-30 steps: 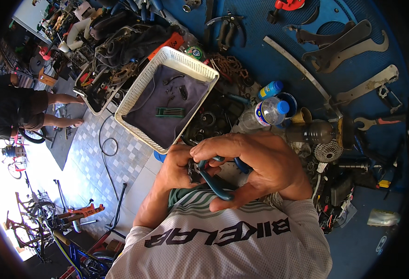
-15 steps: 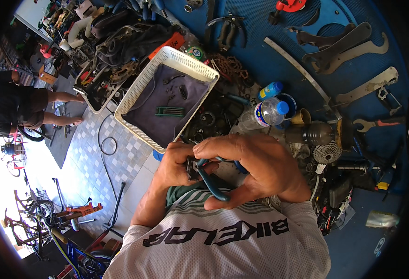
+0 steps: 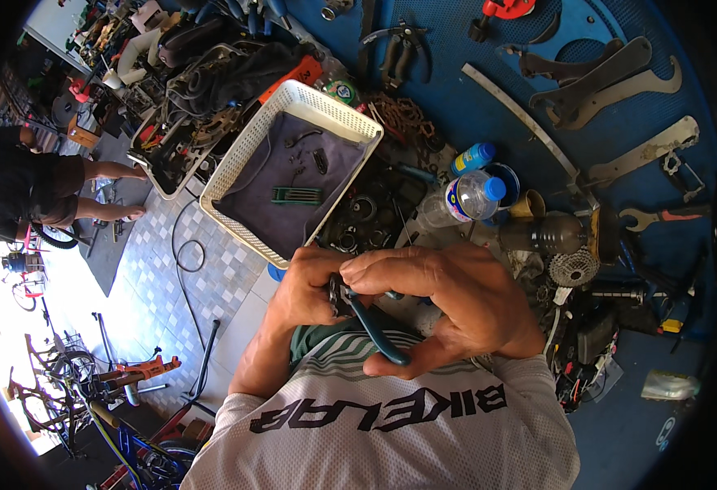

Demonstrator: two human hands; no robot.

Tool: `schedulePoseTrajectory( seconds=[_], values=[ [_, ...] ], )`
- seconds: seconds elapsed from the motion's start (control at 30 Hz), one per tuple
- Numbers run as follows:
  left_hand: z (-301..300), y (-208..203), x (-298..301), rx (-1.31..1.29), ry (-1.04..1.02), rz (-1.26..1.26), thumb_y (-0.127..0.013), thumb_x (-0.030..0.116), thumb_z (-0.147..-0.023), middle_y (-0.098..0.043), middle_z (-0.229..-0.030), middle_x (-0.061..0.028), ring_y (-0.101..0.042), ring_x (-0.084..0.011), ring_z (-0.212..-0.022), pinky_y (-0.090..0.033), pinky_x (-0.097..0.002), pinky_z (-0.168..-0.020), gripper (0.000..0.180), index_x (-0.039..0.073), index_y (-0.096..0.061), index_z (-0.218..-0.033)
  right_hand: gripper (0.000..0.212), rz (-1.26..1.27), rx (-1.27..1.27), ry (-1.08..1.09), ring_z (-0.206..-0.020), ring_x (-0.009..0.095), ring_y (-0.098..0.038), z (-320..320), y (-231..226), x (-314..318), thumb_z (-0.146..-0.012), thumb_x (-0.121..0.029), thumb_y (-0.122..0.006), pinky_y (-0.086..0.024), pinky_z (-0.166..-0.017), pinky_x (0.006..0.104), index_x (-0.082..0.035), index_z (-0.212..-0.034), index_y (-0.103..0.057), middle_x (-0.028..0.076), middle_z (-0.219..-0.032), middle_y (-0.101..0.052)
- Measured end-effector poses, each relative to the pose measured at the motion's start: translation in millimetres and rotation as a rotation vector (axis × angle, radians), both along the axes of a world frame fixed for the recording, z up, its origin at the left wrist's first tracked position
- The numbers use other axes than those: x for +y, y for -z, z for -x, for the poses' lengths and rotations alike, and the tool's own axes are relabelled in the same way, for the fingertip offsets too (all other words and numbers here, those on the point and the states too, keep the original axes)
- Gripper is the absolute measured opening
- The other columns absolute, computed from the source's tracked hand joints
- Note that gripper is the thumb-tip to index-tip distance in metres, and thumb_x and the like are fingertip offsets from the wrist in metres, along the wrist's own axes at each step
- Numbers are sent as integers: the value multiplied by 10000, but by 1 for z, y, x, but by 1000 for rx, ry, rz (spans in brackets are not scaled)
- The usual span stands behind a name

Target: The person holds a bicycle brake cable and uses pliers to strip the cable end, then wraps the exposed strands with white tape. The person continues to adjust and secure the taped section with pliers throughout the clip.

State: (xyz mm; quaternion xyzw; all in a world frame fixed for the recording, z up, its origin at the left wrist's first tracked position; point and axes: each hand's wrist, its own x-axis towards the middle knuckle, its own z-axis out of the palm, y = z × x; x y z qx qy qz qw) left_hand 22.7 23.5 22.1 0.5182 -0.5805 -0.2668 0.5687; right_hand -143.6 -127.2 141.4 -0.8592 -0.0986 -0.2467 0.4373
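Observation:
My left hand [image 3: 303,287] is closed around a small dark metal part [image 3: 339,297], held in front of my shirt; the fingers hide most of it. Against that part are the jaws of pliers with teal handles [image 3: 381,336]. My right hand [image 3: 460,298] grips the pliers, its thumb by the end of the lower handle and its fingers over the other one. Those fingers cover the jaws, so I cannot tell what they bite on. Just beyond my hands, a cream plastic basket [image 3: 240,234] holds a purple cloth [image 3: 252,214], a green tool holder [image 3: 297,196] and small dark metal pieces [image 3: 320,161].
Greasy parts [image 3: 364,208] lie right of the basket. A clear bottle with a blue cap [image 3: 468,200] and a blue bottle [image 3: 474,158] stand beyond my right hand. Wrenches [image 3: 660,216] hang on the blue tool board. A person [image 3: 24,184] bends at far left.
The pliers' lower handle has swung slightly right and down, and my right hand has shifted right, its fingers straighter. My left hand stays nearly still.

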Motion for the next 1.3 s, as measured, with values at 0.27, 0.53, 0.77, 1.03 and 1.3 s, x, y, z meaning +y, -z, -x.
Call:
schedulePoseTrajectory(
  seconds=[0.27, 0.53, 0.77, 1.03, 1.3],
  values=[
    [1, -4, -5, 69, 18, 36, -879, 53, -703, -762, -791, -122, -747, -272, -660, -529, -339, -578, 225, 19, -793, -908, 684, -44, 37, -14, -969, 276, -783, 1, -9, -3, -802, -307, -944, -651, -837, 367, 66, -1271, -613, 208, -1222, -730],
    [2, -5, 2, 89, -21, -18, -878, 69, -738, -771, -823, -132, -758, -249, -684, -563, -310, -627, 221, 11, -794, -934, 767, -81, 60, -57, -1051, 304, -759, -5, -3, -5, -763, -322, -971, -636, -894, 387, 76, -1297, -589, 206, -1234, -711],
    [4, 2, 2, 61, -180, -198, -816, 59, -844, -793, -837, -93, -730, -127, -679, -549, -251, -621, 132, 0, -796, -961, 585, -818, -276, 166, -1012, 234, -650, 50, 31, -20, -860, -218, -808, -579, -818, 383, 48, -1288, -512, 188, -1134, -599],
    [-1, 24, 11, 79, -127, -172, -814, -10, -813, -805, -876, -101, -775, -157, -730, -589, -260, -663, 151, 3, -798, -963, 234, 403, 792, 491, -821, 316, -723, 136, 185, -32, -884, -148, -735, -576, -730, 444, -109, -1111, -695, 110, -1087, -699],
    [-5, 17, 4, 166, -39, -50, -817, -24, -799, -798, -864, -100, -761, -177, -686, -585, -268, -639, 154, 0, -795, -949, 261, 425, 899, 395, -993, 373, -714, 157, 249, -34, -934, -201, -706, -593, -803, 473, -96, -1171, -675, 107, -1161, -693]
  ],
)
